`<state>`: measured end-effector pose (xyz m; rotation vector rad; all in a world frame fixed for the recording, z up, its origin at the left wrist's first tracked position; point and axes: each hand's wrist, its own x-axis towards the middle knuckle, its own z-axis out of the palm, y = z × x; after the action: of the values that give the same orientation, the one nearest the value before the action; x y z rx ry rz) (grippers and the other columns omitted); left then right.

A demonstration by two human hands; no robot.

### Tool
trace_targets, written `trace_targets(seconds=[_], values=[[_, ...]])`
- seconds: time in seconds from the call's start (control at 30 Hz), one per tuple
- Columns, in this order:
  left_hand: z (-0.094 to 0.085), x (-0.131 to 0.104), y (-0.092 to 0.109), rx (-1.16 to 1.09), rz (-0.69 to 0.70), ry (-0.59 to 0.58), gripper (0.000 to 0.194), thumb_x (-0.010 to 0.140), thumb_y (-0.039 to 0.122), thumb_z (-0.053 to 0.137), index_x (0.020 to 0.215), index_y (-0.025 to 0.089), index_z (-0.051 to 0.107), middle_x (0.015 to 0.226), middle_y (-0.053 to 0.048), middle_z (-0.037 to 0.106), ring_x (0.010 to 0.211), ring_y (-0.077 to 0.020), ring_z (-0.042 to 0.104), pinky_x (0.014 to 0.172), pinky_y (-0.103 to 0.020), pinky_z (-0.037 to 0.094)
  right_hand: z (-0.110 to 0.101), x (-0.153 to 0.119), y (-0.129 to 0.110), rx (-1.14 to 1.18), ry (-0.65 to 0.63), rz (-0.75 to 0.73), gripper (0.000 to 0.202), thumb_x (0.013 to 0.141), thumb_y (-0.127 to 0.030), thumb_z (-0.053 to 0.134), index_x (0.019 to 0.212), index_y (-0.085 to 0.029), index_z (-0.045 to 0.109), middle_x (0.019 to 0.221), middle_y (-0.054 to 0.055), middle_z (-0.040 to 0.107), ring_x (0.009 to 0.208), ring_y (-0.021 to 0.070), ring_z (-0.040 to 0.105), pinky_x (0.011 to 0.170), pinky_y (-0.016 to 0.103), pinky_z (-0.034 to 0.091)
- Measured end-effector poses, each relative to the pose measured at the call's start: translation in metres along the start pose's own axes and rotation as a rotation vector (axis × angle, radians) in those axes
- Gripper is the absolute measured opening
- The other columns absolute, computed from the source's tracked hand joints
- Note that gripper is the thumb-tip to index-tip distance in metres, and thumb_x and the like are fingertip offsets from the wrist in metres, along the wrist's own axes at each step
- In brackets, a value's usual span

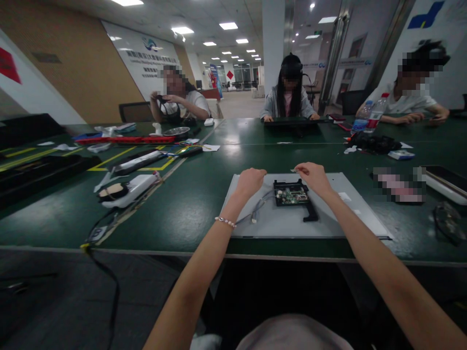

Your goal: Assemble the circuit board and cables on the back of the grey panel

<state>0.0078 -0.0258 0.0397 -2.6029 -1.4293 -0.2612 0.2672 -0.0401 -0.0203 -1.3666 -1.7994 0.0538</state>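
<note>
A flat grey panel [262, 224], apparently a screen panel, lies on the table in front of me. On its middle sits a green circuit board [293, 195] in a black plastic bracket [311, 213]. A grey cable [256, 208] runs from the board towards the left. My left hand [251, 183] is closed above the panel's far left part, its fingertips at the far edge; whatever it grips is hidden. My right hand [313, 178] is pinched at the far edge, beyond the bracket. A small pale piece [294, 170], too small to name, shows at its fingertips.
On the left of the green table [175, 209] lie a white device [136, 189], a black-and-white part [140, 159] with wires, and a long red bar [127, 139]. Bottles [376, 113], a phone [398, 187] and a clear round object [449, 221] are right. Several people sit opposite.
</note>
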Motion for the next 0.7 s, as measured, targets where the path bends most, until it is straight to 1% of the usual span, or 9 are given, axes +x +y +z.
trace_targets(seconds=[0.1, 0.2, 0.3, 0.4, 0.47, 0.53, 0.63, 0.7], values=[[0.003, -0.001, -0.002, 0.032, 0.050, -0.062, 0.030, 0.092, 0.019, 0.048, 0.100, 0.020, 0.076, 0.102, -0.013, 0.075, 0.098, -0.0262, 0.069, 0.086, -0.035, 0.050, -0.003, -0.001, 0.007, -0.069, -0.026, 0.015, 0.028, 0.084, -0.011, 0.054, 0.104, -0.018, 0.073, 0.096, 0.008, 0.075, 0.085, 0.0229, 0.070, 0.085, 0.038, 0.055], [0.007, -0.002, -0.002, 0.031, 0.082, -0.089, 0.029, 0.089, 0.019, 0.050, 0.097, 0.020, 0.077, 0.101, -0.013, 0.075, 0.097, -0.0258, 0.069, 0.085, -0.034, 0.050, -0.002, -0.002, 0.006, -0.088, -0.056, 0.032, 0.034, 0.082, -0.010, 0.056, 0.111, -0.018, 0.071, 0.096, 0.007, 0.076, 0.086, 0.0220, 0.070, 0.086, 0.036, 0.054], [0.009, -0.002, -0.002, 0.023, 0.104, -0.100, 0.027, 0.089, 0.026, 0.052, 0.095, 0.020, 0.077, 0.097, -0.013, 0.075, 0.095, -0.0261, 0.070, 0.084, -0.034, 0.050, -0.001, -0.003, 0.004, -0.093, -0.086, 0.020, 0.029, 0.083, -0.011, 0.058, 0.106, -0.019, 0.073, 0.095, 0.006, 0.075, 0.086, 0.0213, 0.070, 0.086, 0.035, 0.053], [0.009, -0.001, -0.002, -0.001, 0.098, -0.108, 0.031, 0.092, 0.036, 0.051, 0.094, 0.020, 0.077, 0.095, -0.012, 0.075, 0.093, -0.0264, 0.070, 0.083, -0.034, 0.050, 0.001, -0.003, 0.004, -0.099, -0.118, 0.005, 0.023, 0.083, -0.010, 0.058, 0.097, -0.019, 0.074, 0.095, 0.007, 0.075, 0.085, 0.0205, 0.069, 0.083, 0.033, 0.053], [0.010, 0.000, -0.001, -0.062, 0.103, -0.093, 0.034, 0.093, 0.040, 0.050, 0.103, 0.020, 0.076, 0.100, -0.012, 0.075, 0.097, -0.0263, 0.070, 0.086, -0.034, 0.050, 0.004, -0.003, 0.004, -0.097, -0.130, 0.003, 0.022, 0.083, -0.010, 0.058, 0.094, -0.019, 0.075, 0.095, 0.007, 0.074, 0.085, 0.0203, 0.069, 0.082, 0.032, 0.053], [0.011, 0.000, -0.001, -0.161, 0.131, -0.080, 0.040, 0.093, 0.044, 0.052, 0.117, 0.018, 0.071, 0.114, -0.012, 0.073, 0.105, -0.0260, 0.068, 0.093, -0.034, 0.048, 0.006, -0.002, 0.002, -0.093, -0.136, 0.004, 0.022, 0.083, -0.010, 0.058, 0.092, -0.019, 0.075, 0.096, 0.007, 0.074, 0.084, 0.0199, 0.068, 0.082, 0.032, 0.053], [0.014, -0.001, 0.001, -0.304, 0.218, -0.108, 0.060, 0.091, 0.052, 0.056, 0.138, 0.014, 0.058, 0.136, -0.014, 0.062, 0.121, -0.0262, 0.061, 0.103, -0.033, 0.043, 0.011, 0.001, -0.005, -0.104, -0.149, -0.006, 0.021, 0.085, -0.011, 0.059, 0.093, -0.020, 0.076, 0.097, 0.007, 0.074, 0.083, 0.0199, 0.068, 0.084, 0.034, 0.052], [0.016, -0.002, 0.001, -0.350, 0.276, -0.149, 0.073, 0.088, 0.056, 0.060, 0.146, 0.012, 0.049, 0.144, -0.016, 0.055, 0.129, -0.0268, 0.055, 0.109, -0.033, 0.039, 0.014, 0.004, -0.011, -0.131, -0.164, -0.014, 0.021, 0.087, -0.013, 0.059, 0.095, -0.020, 0.077, 0.098, 0.007, 0.075, 0.086, 0.0211, 0.067, 0.086, 0.035, 0.051]])
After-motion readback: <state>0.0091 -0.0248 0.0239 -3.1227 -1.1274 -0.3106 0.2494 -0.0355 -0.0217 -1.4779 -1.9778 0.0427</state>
